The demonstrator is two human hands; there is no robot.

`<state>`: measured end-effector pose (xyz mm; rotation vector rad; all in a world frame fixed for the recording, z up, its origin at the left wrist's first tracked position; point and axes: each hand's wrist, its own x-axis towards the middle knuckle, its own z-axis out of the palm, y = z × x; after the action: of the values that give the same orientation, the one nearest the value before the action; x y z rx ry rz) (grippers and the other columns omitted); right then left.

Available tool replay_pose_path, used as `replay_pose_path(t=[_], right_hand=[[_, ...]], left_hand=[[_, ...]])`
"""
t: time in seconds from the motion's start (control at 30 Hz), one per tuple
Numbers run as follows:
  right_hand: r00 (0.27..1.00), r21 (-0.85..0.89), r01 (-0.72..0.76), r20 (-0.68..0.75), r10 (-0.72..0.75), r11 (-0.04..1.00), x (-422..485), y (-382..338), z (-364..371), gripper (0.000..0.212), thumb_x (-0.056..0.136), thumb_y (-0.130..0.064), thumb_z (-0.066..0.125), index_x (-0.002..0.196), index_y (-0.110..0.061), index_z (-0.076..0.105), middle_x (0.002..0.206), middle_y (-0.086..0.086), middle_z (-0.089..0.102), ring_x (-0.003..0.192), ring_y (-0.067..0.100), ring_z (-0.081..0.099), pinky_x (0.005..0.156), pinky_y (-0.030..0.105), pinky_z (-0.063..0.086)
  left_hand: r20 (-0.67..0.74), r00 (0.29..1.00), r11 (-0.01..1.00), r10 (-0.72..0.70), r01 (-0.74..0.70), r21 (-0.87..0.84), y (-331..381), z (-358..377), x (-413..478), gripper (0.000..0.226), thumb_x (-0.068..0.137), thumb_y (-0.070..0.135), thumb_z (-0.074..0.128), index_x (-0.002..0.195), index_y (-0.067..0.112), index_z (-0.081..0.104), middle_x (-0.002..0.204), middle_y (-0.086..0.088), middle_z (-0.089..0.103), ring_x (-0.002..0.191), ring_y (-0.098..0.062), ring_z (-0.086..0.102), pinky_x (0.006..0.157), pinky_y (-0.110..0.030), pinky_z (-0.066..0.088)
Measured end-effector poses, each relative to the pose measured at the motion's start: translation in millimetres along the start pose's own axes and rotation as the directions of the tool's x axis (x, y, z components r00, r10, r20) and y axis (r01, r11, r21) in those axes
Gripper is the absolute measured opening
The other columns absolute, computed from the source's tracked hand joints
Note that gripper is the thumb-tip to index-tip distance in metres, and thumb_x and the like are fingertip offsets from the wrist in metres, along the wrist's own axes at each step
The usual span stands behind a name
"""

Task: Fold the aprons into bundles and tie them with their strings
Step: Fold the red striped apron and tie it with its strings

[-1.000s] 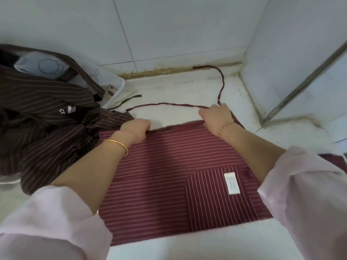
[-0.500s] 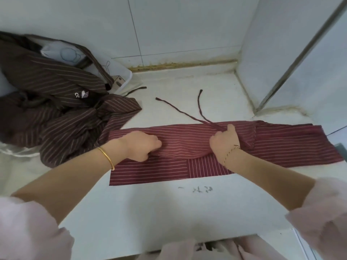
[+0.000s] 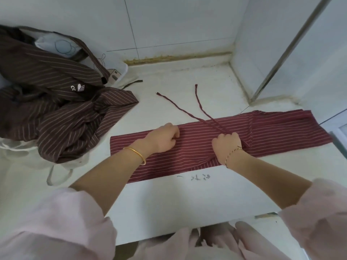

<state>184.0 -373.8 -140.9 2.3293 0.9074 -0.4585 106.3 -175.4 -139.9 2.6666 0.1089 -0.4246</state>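
Observation:
A dark red striped apron (image 3: pixel 199 147) lies folded into a long flat band across the white counter (image 3: pixel 169 203). Its two thin red strings (image 3: pixel 180 107) run up and away from the fold toward the back wall. My left hand (image 3: pixel 163 137) grips the folded cloth near the band's left part, fingers curled. My right hand (image 3: pixel 228 145) pinches the fold in the middle, where the strings meet the cloth. The band's right end (image 3: pixel 291 132) reaches past the counter's corner.
A heap of brown striped aprons (image 3: pixel 62 102) sits at the left, on a white bag (image 3: pixel 56 166) and against a white plastic bag (image 3: pixel 63 45). Tiled walls close the back and right. Faint writing (image 3: pixel 195 178) marks the counter below the band.
The apron's far edge was pulled toward me and folded over, turning a wide sheet into a narrow band. The strings came along and now lie shorter and straighter. Both hands have kept their grip.

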Motion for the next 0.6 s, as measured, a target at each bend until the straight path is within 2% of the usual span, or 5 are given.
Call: replay_pose_path(t=[0.1,0.2,0.37,0.5,0.6], right_hand=[[0.994,0.104,-0.081,0.083,0.073,0.991,-9,2,3,0.063,0.081,-0.031,0.060,0.134,-0.014,0.032,0.136,0.014,0.036,0.124,0.039,0.038,0.095,0.051,0.040],[0.965,0.223,-0.213,0.202,0.169,0.951,-19,14,11,0.059,0.081,-0.029,0.057,0.132,-0.016,0.028,0.141,0.018,0.028,0.127,0.047,0.031,0.094,0.058,0.039],[0.873,0.358,-0.457,0.356,0.333,0.814,-49,60,30,0.044,0.088,-0.014,0.043,0.132,-0.010,0.038,0.136,0.017,0.043,0.122,0.039,0.044,0.099,0.053,0.040],[0.789,0.305,-0.407,0.592,0.164,0.861,-76,87,60,0.035,0.091,-0.015,0.040,0.121,-0.006,0.057,0.117,0.013,0.059,0.108,0.030,0.057,0.097,0.043,0.047],[0.801,0.288,-0.397,0.572,0.176,0.871,-77,85,63,0.025,0.090,-0.007,0.040,0.106,-0.004,0.059,0.106,0.015,0.059,0.100,0.031,0.058,0.092,0.041,0.049]], left_hand=[[-0.012,0.988,0.979,0.156,-0.153,0.132,20,14,22,0.028,0.093,0.013,0.047,0.120,0.013,0.053,0.120,-0.006,0.047,0.107,-0.021,0.047,0.092,-0.031,0.042],[0.025,0.972,0.951,0.235,-0.236,0.199,44,22,46,0.028,0.094,0.019,0.048,0.121,0.013,0.052,0.123,-0.008,0.046,0.111,-0.022,0.045,0.095,-0.033,0.042],[0.116,0.970,0.904,0.215,-0.242,0.351,68,22,73,0.052,0.094,0.030,0.052,0.140,0.015,0.033,0.137,-0.012,0.032,0.111,-0.026,0.048,0.091,-0.036,0.047],[0.239,0.960,0.840,0.147,-0.249,0.482,76,19,89,0.076,0.090,0.042,0.057,0.149,0.030,0.012,0.150,-0.009,0.017,0.124,-0.028,0.040,0.096,-0.039,0.046],[0.236,0.960,0.748,0.151,-0.267,0.607,77,18,95,0.079,0.088,0.052,0.055,0.150,0.033,0.009,0.150,-0.008,0.021,0.132,-0.028,0.030,0.099,-0.039,0.042]])
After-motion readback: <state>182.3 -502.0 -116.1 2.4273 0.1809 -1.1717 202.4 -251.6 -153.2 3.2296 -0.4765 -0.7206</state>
